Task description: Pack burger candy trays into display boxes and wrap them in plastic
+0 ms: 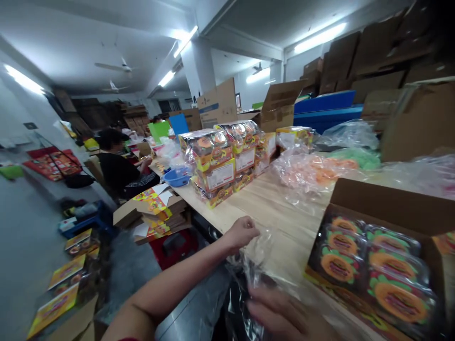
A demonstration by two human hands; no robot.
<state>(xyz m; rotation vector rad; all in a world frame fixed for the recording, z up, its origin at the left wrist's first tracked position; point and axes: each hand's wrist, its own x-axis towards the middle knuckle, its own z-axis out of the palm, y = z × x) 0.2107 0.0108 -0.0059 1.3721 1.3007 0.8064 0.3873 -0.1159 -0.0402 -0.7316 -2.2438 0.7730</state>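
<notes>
My left hand (244, 233) is closed in a pinch on a clear plastic bag (258, 253) at the table's near edge. The bag hangs down in front of dark clothing. Lower down, my right hand (284, 312) is blurred, its fingers stretched out against the plastic; its thumb is hidden. To the right stands an open display box (320, 279) with two rows of clear-wrapped packs (396, 296) bearing orange round labels. Its brown flap is raised at the back.
Stacked wrapped display boxes (220, 175) stand across the table (245, 203), near a blue basin (177, 176). Crumpled plastic bags (305, 170) lie at the right. Flat printed cartons (156, 213) are piled left of the table. A person (119, 163) sits further back.
</notes>
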